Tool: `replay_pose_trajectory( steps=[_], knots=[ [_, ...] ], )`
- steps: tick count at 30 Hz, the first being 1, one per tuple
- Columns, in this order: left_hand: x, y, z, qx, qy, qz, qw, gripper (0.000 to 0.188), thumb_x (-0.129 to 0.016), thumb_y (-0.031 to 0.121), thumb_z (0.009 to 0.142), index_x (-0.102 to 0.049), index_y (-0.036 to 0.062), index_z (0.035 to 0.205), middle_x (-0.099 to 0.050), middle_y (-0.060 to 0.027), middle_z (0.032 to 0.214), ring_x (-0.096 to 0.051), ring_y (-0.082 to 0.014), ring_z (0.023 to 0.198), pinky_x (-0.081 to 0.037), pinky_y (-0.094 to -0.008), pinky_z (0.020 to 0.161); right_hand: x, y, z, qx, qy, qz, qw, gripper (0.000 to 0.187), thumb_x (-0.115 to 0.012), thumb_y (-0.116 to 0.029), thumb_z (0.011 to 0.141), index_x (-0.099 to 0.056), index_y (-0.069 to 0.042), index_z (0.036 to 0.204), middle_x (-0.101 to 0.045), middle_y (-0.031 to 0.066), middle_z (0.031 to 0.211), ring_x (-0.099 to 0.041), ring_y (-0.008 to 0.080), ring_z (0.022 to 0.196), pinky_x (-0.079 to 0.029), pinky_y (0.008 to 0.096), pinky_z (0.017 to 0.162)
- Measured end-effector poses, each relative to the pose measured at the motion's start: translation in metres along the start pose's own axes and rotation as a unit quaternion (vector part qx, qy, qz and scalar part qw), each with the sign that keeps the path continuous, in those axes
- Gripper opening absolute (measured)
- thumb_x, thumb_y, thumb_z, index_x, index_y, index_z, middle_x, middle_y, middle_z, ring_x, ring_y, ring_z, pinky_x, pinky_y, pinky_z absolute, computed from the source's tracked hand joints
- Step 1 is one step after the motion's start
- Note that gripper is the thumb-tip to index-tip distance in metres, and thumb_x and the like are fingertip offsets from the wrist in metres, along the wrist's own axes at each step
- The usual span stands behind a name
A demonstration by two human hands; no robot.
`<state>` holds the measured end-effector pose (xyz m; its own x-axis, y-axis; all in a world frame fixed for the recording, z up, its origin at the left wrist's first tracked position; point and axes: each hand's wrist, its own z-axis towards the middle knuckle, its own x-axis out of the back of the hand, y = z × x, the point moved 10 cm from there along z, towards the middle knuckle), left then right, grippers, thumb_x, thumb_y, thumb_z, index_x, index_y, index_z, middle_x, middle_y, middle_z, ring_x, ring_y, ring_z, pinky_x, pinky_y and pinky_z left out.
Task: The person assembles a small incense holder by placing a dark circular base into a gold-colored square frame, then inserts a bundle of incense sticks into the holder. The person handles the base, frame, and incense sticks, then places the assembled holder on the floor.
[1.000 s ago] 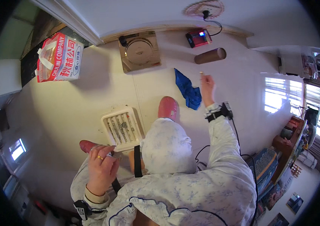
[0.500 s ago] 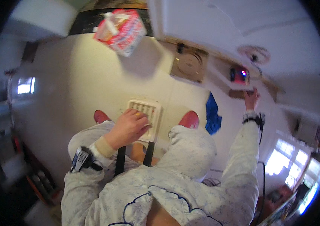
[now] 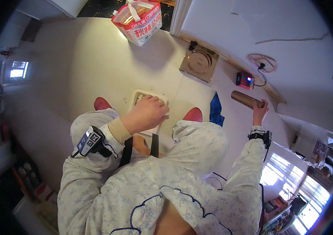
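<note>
Your right hand (image 3: 260, 112) has its fingers and thumb closed round the near end of the brown cylindrical tube (image 3: 243, 98), at one o'clock from you. Your left hand (image 3: 145, 114), fingers curled, overlies the cream rectangular tray (image 3: 136, 95) at twelve; its hold cannot be told.

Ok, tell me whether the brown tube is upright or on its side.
On its side: the tube stretches lengthwise in view, the right hand at one end. Whether it touches the floor, I cannot tell.
</note>
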<state>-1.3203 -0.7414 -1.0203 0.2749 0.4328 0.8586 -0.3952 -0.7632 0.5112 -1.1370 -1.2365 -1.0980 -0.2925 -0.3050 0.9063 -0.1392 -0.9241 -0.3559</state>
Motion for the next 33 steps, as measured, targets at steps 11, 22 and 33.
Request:
replay_pose_trajectory(
  steps=[11,22,33],
  knots=[
    [0.008,0.009,-0.034,0.007,0.044,-0.016,0.999,0.058,-0.072,0.027,0.075,-0.048,0.006,0.124,-0.058,-0.0129,0.114,-0.057,-0.0317,0.103,-0.044,-0.0423,0.089,0.096,-0.193,-0.101,0.15,-0.061,0.201,0.966,0.047,-0.076,-0.016,0.073,-0.056,-0.006,0.114,-0.056,0.012,0.11,-0.054,0.0252,0.105,-0.043,0.0354,0.092],
    [0.064,-0.022,-0.071,0.013,0.261,-0.068,0.963,0.082,-0.085,0.025,0.065,-0.041,0.0108,0.133,-0.06,-0.0171,0.108,-0.061,-0.0345,0.094,-0.05,-0.0405,0.084,0.127,-0.432,-0.206,0.281,-0.188,0.399,0.853,0.035,-0.072,-0.012,0.078,-0.057,-0.006,0.109,-0.062,0.0041,0.084,-0.06,0.0163,0.076,-0.05,0.03,0.076],
    [0.111,-0.061,-0.136,0.203,0.369,-0.175,0.89,0.058,-0.081,0.019,0.067,-0.051,0.0016,0.113,-0.064,-0.0166,0.097,-0.063,-0.0266,0.09,-0.048,-0.0365,0.08,-0.04,-0.429,-0.181,0.047,-0.14,0.554,0.819,0.016,-0.059,-0.02,0.084,-0.06,-0.006,0.093,-0.061,0.0034,0.081,-0.056,0.0156,0.073,-0.043,0.0298,0.066]
  ],
)
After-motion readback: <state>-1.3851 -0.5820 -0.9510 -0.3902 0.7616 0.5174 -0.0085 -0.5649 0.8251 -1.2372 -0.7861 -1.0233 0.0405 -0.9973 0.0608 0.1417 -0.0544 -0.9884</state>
